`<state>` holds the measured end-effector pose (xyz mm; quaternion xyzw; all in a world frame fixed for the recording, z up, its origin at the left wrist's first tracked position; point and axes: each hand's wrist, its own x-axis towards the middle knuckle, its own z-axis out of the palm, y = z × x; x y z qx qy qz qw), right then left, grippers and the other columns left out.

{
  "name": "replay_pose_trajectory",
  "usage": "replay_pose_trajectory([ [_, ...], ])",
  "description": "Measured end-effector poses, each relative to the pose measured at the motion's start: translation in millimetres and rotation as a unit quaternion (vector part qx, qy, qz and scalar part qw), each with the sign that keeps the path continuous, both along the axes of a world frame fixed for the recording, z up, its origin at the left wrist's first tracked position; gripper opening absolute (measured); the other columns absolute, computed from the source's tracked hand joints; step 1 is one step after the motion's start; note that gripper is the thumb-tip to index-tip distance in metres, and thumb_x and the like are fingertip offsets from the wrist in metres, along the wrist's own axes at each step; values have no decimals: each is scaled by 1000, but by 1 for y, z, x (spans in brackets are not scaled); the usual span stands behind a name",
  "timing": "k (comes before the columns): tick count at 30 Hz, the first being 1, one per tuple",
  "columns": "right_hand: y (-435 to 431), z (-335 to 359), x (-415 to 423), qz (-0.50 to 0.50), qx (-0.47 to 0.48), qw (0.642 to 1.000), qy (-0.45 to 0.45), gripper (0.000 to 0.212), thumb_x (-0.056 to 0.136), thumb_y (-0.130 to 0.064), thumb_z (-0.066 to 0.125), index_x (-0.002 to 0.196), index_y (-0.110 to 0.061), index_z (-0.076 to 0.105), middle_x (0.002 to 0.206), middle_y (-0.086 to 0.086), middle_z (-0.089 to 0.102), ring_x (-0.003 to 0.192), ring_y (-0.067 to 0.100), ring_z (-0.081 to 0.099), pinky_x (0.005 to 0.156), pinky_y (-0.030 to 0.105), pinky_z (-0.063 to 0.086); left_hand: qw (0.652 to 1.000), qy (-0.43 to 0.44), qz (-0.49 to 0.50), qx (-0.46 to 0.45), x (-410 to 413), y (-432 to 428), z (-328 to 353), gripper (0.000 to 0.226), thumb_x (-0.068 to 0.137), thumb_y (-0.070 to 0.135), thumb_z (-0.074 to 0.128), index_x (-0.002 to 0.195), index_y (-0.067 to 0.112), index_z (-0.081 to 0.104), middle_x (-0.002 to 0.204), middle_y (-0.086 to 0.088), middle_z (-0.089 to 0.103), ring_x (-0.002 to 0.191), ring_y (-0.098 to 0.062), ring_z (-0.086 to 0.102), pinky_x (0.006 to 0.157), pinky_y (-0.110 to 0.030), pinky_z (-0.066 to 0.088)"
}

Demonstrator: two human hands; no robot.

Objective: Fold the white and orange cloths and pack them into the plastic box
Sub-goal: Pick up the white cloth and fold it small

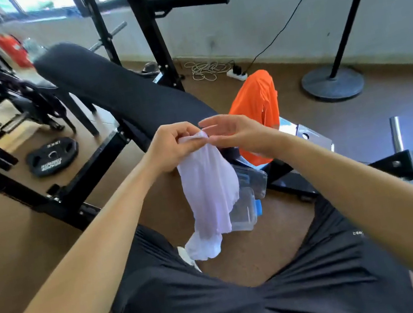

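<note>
A white cloth (210, 191) hangs crumpled in the air in front of me, its lower end bunched near my knees. My left hand (170, 146) pinches its top edge. My right hand (237, 132) is beside that same edge, fingers spread and fingertips touching the cloth. The orange cloth (257, 109) is draped over the end of a black padded bench (111, 84), to the right of my hands. A clear plastic box (249, 204) with a blue clip lies on the floor, partly hidden behind the white cloth.
Black rack uprights (153, 42) and frame bars (50, 193) stand around the bench. A weight plate (52, 157) lies on the floor at left. At the right stand a round-based pole (332, 83) and a power strip with cables (235, 72).
</note>
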<state>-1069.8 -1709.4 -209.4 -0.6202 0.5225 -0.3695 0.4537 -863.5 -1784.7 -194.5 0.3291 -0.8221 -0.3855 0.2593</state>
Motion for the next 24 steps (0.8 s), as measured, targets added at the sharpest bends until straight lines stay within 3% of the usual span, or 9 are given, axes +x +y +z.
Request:
replay_pose_trajectory([
  [2, -4, 13, 19, 20, -13, 1000, -6, 31, 94, -27, 70, 122, -15, 68, 107, 9, 74, 98, 20, 71, 90, 30, 53, 1000, 12, 6, -6, 3, 2, 7, 15, 85, 18, 80, 89, 4, 76, 78, 1, 69, 70, -1, 58, 68, -16, 46],
  [4, -10, 25, 29, 0, -38, 999, 33, 25, 91, -29, 74, 106, -9, 75, 88, 13, 70, 80, 14, 61, 76, 31, 48, 1000, 12, 20, -11, 11, -1, 9, 18, 86, 23, 80, 83, 6, 75, 70, -1, 64, 64, -8, 51, 61, -24, 43],
  [6, -17, 39, 31, 0, -50, 994, 99, 29, 87, -33, 78, 93, -5, 77, 81, 18, 67, 73, 10, 55, 68, 30, 44, 1000, 8, 17, 4, 17, -3, 10, 22, 87, 26, 78, 81, 5, 72, 65, -3, 58, 58, -9, 45, 56, -24, 41],
  [9, -26, 67, 30, 37, -61, 979, 189, 37, 84, -38, 80, 76, -2, 72, 64, 6, 53, 60, 7, 44, 55, 22, 35, 998, 34, -1, 44, 20, -5, 14, 23, 92, 24, 73, 81, 5, 65, 66, 3, 54, 59, -3, 43, 57, -15, 39],
  [11, -33, 85, 24, 40, -83, 971, 223, 33, 86, -34, 78, 73, -4, 71, 63, 1, 51, 59, 7, 41, 55, 23, 33, 996, 46, -26, 73, 20, -8, 18, 22, 94, 26, 69, 83, 9, 64, 70, 3, 56, 65, -5, 47, 61, -15, 42],
  [13, -39, 100, 12, 28, -106, 974, 199, 25, 89, -24, 74, 81, 0, 71, 69, 5, 53, 64, 10, 45, 59, 26, 37, 988, 65, -63, 127, 19, -11, 13, 15, 93, 19, 70, 98, 4, 69, 86, -7, 68, 80, -14, 63, 73, -22, 54],
  [16, -45, 119, -12, -8, -122, 987, 106, 12, 93, -12, 70, 86, -3, 68, 73, 3, 56, 66, 6, 51, 59, 18, 43, 980, 58, -66, 177, 9, -10, -5, 30, 88, 20, 75, 114, 4, 72, 112, -11, 76, 102, -20, 72, 89, -32, 59],
  [21, -55, 133, -65, -111, -161, 980, 41, 13, 92, -12, 69, 80, -17, 65, 75, 0, 56, 68, 8, 51, 65, 22, 45, 989, -28, -5, 148, -1, -18, -58, 10, 82, 30, 81, 87, 30, 72, 83, 20, 75, 77, 4, 69, 70, -16, 53],
  [24, -56, 129, -96, -202, -154, 967, -1, 18, 94, -14, 69, 78, -18, 63, 72, -3, 56, 64, 7, 51, 63, 23, 45, 988, -107, -6, 114, 9, -22, -92, 14, 85, 28, 79, 77, 28, 69, 60, 26, 61, 58, 5, 56, 61, -11, 41],
])
